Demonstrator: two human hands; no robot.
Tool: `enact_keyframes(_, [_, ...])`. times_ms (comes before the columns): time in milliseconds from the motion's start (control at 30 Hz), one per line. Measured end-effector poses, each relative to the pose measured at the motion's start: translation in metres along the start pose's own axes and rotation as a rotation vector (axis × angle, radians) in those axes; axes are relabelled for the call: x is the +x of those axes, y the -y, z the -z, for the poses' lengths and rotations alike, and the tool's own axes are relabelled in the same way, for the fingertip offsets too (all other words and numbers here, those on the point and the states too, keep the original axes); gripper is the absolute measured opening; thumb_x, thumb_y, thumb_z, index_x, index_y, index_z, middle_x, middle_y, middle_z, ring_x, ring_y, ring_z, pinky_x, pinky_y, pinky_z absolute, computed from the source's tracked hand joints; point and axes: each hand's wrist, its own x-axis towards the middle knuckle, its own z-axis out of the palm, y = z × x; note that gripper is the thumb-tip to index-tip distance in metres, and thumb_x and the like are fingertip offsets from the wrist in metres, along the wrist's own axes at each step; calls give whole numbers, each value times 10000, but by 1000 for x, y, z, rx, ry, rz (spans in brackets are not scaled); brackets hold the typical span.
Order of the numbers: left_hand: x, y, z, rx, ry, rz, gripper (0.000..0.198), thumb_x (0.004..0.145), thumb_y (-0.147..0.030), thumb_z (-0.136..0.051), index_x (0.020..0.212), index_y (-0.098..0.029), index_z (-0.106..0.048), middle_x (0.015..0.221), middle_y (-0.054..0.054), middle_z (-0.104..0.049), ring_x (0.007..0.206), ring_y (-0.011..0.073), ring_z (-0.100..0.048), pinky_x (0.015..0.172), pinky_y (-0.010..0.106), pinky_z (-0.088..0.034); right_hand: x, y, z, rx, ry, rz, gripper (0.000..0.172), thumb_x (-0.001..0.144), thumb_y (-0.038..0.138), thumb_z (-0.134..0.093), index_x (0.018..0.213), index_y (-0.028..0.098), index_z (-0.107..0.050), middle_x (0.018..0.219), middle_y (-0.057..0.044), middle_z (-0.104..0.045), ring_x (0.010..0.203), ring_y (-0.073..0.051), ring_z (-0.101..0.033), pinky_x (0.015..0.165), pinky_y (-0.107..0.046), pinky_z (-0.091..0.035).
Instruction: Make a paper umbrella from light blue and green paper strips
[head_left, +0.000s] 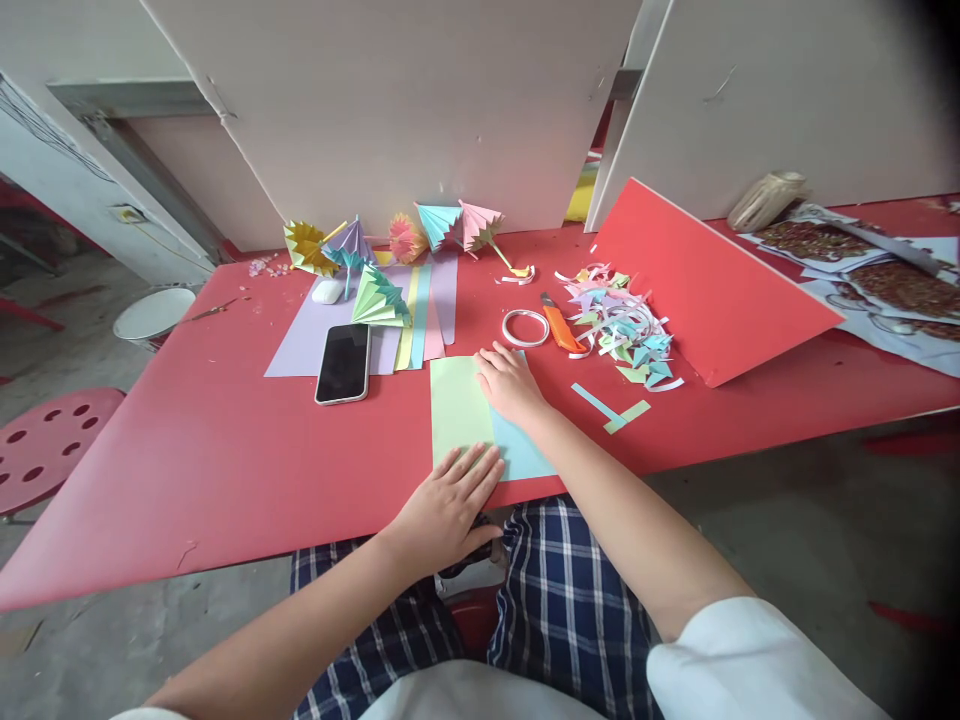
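Grip released on both sides: left hand and right hand are pressed flat on green sheet at counter near edge, so it is pinned down.

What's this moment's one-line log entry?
left hand: flat on green sheet, near end | right hand: flat on far end | blue sheet: along green's right side

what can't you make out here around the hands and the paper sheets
1. Head view: the near end of the green sheet is covered by the left hand.
2. Head view: most of the blue sheet lies under the green sheet, the right hand and its forearm.
3. Head view: the phone screen is dark, nothing readable.
4. Head view: the printed sheets are cut off by the right edge.
5. Head view: the small bits are too small to identify.
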Motion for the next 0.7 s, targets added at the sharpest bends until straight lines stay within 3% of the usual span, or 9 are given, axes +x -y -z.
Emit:
enact_keyframes(200, [-9,-14,0,-9,7,15,701,841,-563,-281,1374,-120,-175,1434,100,-187,1319,256,-144,1061,418,-153,1,3,0,-56,-22,1,408,891,237,-311,1253,90,-430,1292,-118,-460,1260,-273,-280,1017,-469,-226])
enact_keyframes(300, [-10,-14,-3,1,-25,22,710,838,-558,-295,1379,-121,-155,1439,97,-171,1321,254,-142,1064,414,-153,-5,10,9,-62,-11,14,368,875,160,-323,1194,97,-495,1263,-126,-486,1246,-271,-306,998,-450,-260])
enact_keyframes(367, [-11,-14,-5,12,-35,27,707,838,-539,-321,1381,-121,-146,1440,93,-168,1321,252,-143,1065,409,-154,-17,16,19,-44,19,45,343,836,80,-347,1075,122,-590,1185,-118,-548,1209,-254,-363,961,-400,-316])
enact_keyframes(433, [-11,-14,-6,22,-41,26,699,840,-515,-336,1382,-117,-144,1440,90,-171,1321,249,-142,1066,406,-150,-36,23,29,-32,52,79,289,805,73,-407,917,159,-658,1023,-83,-637,1044,-213,-514,887,-334,-389])
enact_keyframes(500, [-11,-14,-7,29,-51,26,689,843,-496,-342,1381,-112,-146,1437,94,-183,1320,249,-146,1066,409,-151,-56,30,36,-28,75,96,276,783,62,-434,860,174,-674,957,-58,-663,918,-181,-575,818,-297,-433])
enact_keyframes(600, [-11,-13,-7,32,-60,23,686,840,-475,-364,1380,-110,-150,1430,100,-207,1316,252,-165,1061,410,-168,-76,36,40,-16,99,127,297,784,65,-432,953,162,-657,1061,-64,-640,1001,-188,-559,847,-306,-435])
enact_keyframes(700, [-11,-13,-7,24,-67,18,675,842,-458,-368,1381,-114,-152,1431,97,-205,1315,253,-166,1061,406,-169,-73,36,37,-44,118,121,365,792,55,-399,1097,117,-590,1178,-93,-572,1114,-205,-498,927,-335,-398])
